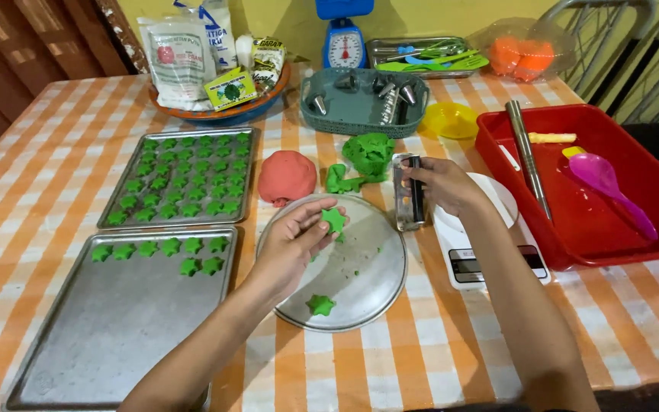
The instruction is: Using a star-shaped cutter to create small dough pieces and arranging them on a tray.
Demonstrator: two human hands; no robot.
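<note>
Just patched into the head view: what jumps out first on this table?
The left hand holds a green star-shaped dough piece over a round metal plate at centre. The right hand grips a metal press beside it. On the left lie two baking trays of green stars, with a red dough ball behind the plate.

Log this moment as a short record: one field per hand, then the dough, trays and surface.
left hand: left hand pinches a green star piece over the round metal plate
right hand: right hand grips a metal dough press
plate: one more green star lies on it
dough: green lump, red ball
trays: far tray full of stars, near tray has eight
surface: orange checked tablecloth
</note>
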